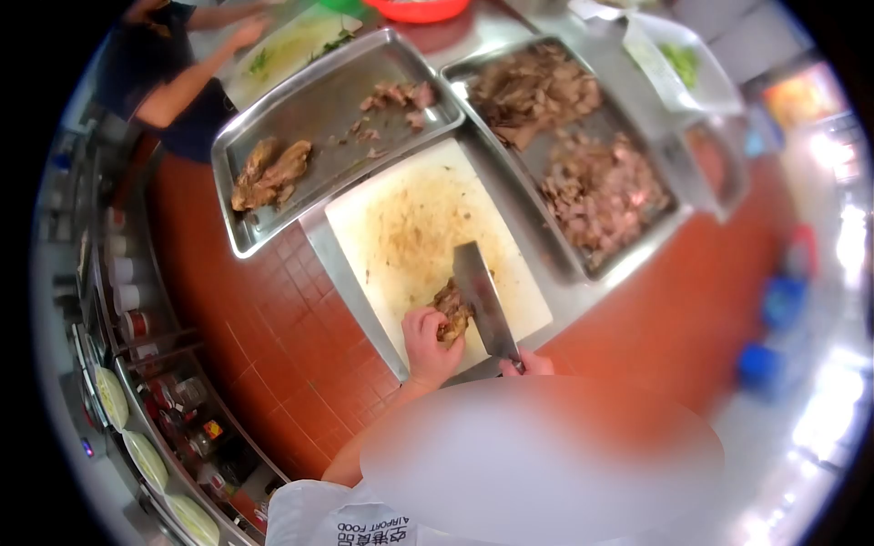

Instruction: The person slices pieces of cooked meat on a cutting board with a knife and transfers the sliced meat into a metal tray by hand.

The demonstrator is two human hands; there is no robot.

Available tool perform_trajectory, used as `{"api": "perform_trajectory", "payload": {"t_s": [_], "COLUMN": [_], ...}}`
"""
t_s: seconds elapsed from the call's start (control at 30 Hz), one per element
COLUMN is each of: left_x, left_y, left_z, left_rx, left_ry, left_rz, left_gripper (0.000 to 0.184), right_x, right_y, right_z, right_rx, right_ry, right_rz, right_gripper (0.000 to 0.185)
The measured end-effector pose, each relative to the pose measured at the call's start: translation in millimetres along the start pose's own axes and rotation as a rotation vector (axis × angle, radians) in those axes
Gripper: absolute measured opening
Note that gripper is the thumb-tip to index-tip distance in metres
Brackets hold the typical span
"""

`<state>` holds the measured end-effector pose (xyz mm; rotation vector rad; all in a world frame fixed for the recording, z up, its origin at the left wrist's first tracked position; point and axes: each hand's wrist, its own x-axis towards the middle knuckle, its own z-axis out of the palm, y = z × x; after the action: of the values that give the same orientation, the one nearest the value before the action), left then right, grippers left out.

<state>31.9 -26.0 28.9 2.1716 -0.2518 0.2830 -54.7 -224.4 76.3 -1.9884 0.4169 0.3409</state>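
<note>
Far from me: red basin (419,9). Far right: white container (650,62), greens (679,65) inside. My right: blurred blue objects (759,366). Left: red-tiled floor (273,341).

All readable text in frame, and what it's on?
"AIRPORT FOOD", upside down, on the white garment.
Chinese characters beside it: too distorted to quote surely.
Labels on the shelf jars: too small, blurred.
Orange panel, upper right: too blurred to read.

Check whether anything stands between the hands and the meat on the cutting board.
Nothing visible separates the left hand from the meat it touches. Between the right hand and the meat stands the cleaver that hand holds.
</note>
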Motion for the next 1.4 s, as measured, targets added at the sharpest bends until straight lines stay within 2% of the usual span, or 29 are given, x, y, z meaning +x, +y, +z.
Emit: {"api": "perform_trajectory", "payload": {"t_s": [0.23,0.33,0.43,0.53,0.63,0.73,0.93,1.03,1.13,1.23,1.33,1.4], "left_x": [29.3,49.6,76.5,96.9,110.6,106.8,117.1,115.1,104.1,100.3,84.9,82.2], "left_y": [-1.1,-13.1,-10.8,-23.0,-27.4,-60.2,-53.0,-44.4,-35.1,-18.1,-48.6,-33.7], "left_z": [-1.6,-5.5,-11.1,-13.6,-17.9,-11.1,-24.9,-36.0,-37.5,-37.2,-26.3,-31.2], "left_rx": [0.028,0.061,-0.048,-0.036,-0.191,-0.309,-0.886,-1.006,-0.831,-0.694,-0.295,0.218], "left_ry": [-0.014,-0.250,-0.329,-0.396,-0.375,-0.444,-0.359,-0.340,-0.356,-0.324,-0.282,-0.286], "left_rz": [-0.040,-0.201,-0.446,-0.543,-0.680,-0.764,-1.305,-1.355,-1.178,-1.093,-0.855,-0.399], "left_gripper": [0.038,0.040,0.043,0.038,0.031,0.027,0.025,0.035,0.046,0.057,0.059,0.059], "right_x": [6.3,11.6,12.0,13.8,13.0,13.2,12.3,12.3,10.6,9.3,8.8,8.0], "right_y": [-23.4,-5.5,-11.7,-10.9,-22.8,-14.8,-17.8,-13.0,-15.8,-11.1,-10.4,-10.2], "right_z": [-7.2,-6.2,-14.1,-17.9,-23.6,-23.9,-25.2,-24.7,-25.2,-24.8,-26.4,-26.3], "right_rx": [0.137,0.106,0.115,0.159,0.189,0.189,0.190,0.143,0.149,0.156,0.108,0.097], "right_ry": [0.052,0.091,0.120,0.143,0.140,0.141,0.119,0.120,0.125,0.117,0.100,0.091], "right_rz": [0.159,0.163,0.219,0.212,0.257,0.211,0.213,0.194,0.197,0.175,0.110,0.105], "right_gripper": [0.025,0.025,0.025,0.025,0.024,0.024,0.025,0.026,0.027,0.027,0.028,0.028]}}
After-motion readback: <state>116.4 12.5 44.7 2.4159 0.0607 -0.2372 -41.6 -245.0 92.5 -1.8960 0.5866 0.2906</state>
